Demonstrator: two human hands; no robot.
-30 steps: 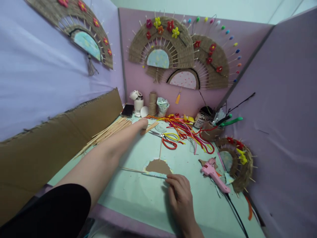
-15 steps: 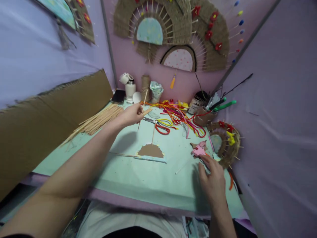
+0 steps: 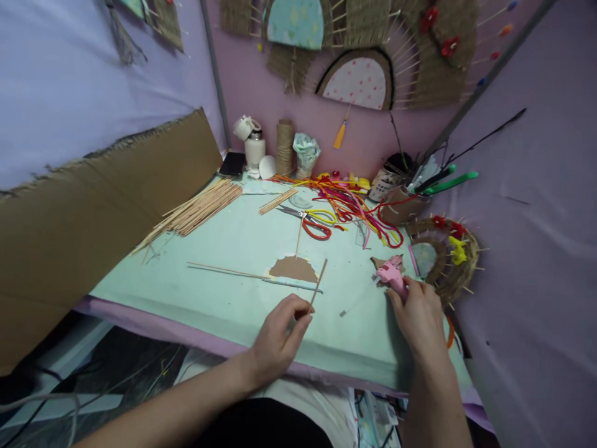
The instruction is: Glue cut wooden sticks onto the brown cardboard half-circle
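Near the front edge of the table, my left hand (image 3: 283,331) pinches a thin wooden stick (image 3: 319,279) that points up and away. Just beyond it lies a half-round piece of brown cardboard (image 3: 293,269) with light blue fabric along its straight edge. One stick (image 3: 299,239) reaches from its curved side toward the scissors, and another stick (image 3: 224,269) runs out to the left. On the right, my right hand (image 3: 420,314) is closed around the handle of a pink glue gun (image 3: 393,276), whose front is at a small cardboard scrap (image 3: 377,264).
Bundled sticks (image 3: 205,208) lie at left by a cardboard panel (image 3: 116,180). Scissors (image 3: 317,223) and colourful pipe cleaners (image 3: 345,202) lie farther back. Behind stand a twine spool (image 3: 285,146) and a white bottle (image 3: 255,149). A decorated woven half-round (image 3: 450,261) leans at right.
My left hand has come back from the rear of the table with one stick, leaving a few sticks beside the scissors. My right hand has closed on the glue gun. The view has shifted.
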